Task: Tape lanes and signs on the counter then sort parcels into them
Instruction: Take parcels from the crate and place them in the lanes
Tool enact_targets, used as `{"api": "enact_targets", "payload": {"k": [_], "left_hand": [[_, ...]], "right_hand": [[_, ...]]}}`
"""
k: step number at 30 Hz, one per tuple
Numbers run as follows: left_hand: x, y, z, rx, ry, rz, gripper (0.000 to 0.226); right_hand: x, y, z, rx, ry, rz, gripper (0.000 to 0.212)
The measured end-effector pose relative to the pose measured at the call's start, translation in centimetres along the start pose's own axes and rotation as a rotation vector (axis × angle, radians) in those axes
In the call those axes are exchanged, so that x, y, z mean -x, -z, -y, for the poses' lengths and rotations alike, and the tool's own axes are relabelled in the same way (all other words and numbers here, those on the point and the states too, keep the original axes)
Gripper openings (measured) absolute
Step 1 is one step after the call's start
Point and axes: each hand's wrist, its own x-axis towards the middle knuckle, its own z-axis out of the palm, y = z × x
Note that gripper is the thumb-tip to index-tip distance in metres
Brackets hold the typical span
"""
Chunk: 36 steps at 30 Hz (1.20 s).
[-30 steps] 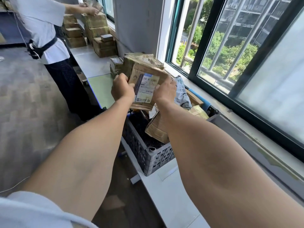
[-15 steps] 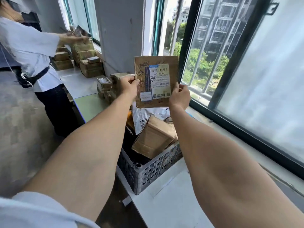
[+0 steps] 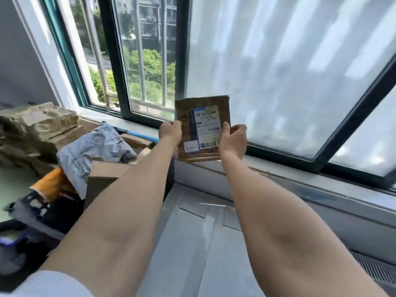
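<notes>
A person holds a flat brown cardboard parcel upright in both hands, out in front of the window and above the far edge of the surface. The left hand has its grip closed round the parcel's left edge, fingers curled. The right hand pinches the right edge, thumb lying over the front face. A white shipping label with a barcode faces the camera (its print is too blurred to read), and a smaller white sticker sits below it to the left. The parcel's lower edge hangs just in front of the window sill.

On the grey surface beneath the forearms lie a few flat pale strips, edges meeting at angles.

To the left a dark crate, heavily blurred, carries a crumpled grey mailer bag, an orange packet and a plain cardboard box. Further left, a stack of creased brown parcels rests near the window corner.
</notes>
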Motion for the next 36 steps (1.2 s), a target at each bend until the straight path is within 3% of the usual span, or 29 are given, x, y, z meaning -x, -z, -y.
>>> {"api": "enact_targets", "payload": {"k": [6,14,36], "left_hand": [[1.8,-4.8,6.3,-0.081,0.115,0.217,0.036],[5.3,-6.6,13.7,-0.197,0.177,0.361,0.033],[6.1,-4.5,13.8,-0.092,0.251,0.445,0.017]], "right_hand": [[2.0,3.3,-8.4,0.087,-0.154,-0.072,0.024],[7.5,4.9,-16.2,0.148,-0.295,-0.099,0.023],[9.1,6.0,-16.5,0.139,-0.272,-0.023,0.03]]}}
